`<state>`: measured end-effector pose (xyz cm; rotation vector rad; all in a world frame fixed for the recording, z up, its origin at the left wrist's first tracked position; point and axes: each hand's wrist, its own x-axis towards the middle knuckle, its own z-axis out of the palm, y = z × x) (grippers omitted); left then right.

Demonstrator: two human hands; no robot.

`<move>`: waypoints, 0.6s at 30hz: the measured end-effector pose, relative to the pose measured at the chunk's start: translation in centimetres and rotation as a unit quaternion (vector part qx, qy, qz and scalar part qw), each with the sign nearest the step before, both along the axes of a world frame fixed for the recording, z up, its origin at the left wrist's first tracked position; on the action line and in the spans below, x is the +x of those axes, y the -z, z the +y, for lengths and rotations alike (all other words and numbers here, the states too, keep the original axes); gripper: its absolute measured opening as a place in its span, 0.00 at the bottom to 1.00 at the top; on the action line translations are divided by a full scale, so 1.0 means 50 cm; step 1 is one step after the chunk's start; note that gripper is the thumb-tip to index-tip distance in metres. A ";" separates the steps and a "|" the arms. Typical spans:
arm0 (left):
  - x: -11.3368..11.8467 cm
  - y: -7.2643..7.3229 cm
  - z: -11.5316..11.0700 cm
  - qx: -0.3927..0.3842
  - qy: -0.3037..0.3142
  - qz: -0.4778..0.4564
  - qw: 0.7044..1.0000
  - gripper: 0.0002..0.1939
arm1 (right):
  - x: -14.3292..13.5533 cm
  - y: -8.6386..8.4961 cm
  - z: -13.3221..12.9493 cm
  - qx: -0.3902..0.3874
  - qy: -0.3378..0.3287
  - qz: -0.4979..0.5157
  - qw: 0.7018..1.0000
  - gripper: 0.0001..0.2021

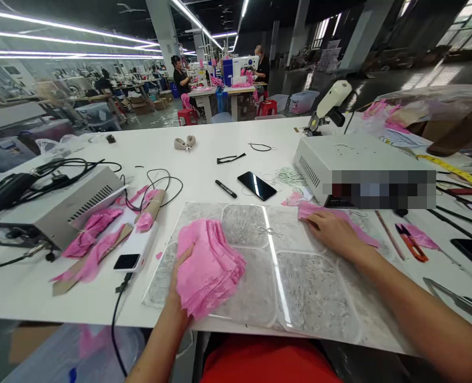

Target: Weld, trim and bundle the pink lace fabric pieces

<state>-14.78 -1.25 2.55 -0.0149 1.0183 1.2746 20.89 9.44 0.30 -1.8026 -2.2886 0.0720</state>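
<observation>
A thick stack of pink fabric pieces [208, 268] is gripped along its left side by my left hand [179, 282], above a grey marbled mat [315, 287]. The thumb lies on top of the stack, and the other fingers are hidden beneath it. Farther right, my right hand [326, 226] reaches to a single pink fabric piece [355, 227] at the mat's back edge. Its bent fingers are closed at the left end of that piece, while the forearm crosses over the mat. A small loop of thin string [268, 231] lies on the mat between both hands.
Behind the mat are a black phone [256, 185], a marker pen [225, 189] and a grey machine box [355, 154]. Orange thread snips [412, 243] lie right. A white power bank [136, 250], pink scraps and a cabled box [60, 207] stand left. Co-workers sit beyond.
</observation>
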 end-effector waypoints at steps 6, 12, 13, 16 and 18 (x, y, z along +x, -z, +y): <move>-0.015 -0.015 0.001 0.017 -0.004 0.025 1.000 0.14 | 0.014 -0.037 0.010 0.039 0.025 0.069 0.997 0.13; 0.012 -0.037 0.011 -0.041 0.026 0.018 0.999 0.13 | 0.039 -0.113 0.023 0.102 0.061 0.162 0.980 0.15; 0.014 -0.036 0.011 -0.047 0.027 0.025 0.998 0.14 | 0.043 -0.128 0.024 0.103 0.065 0.188 0.975 0.16; 0.014 -0.030 0.011 -0.054 0.031 0.042 0.997 0.16 | 0.051 -0.171 0.026 0.058 0.040 0.333 0.940 0.16; 0.013 -0.026 0.008 -0.050 0.031 0.046 0.997 0.16 | 0.050 -0.182 0.030 0.002 0.027 0.432 0.901 0.16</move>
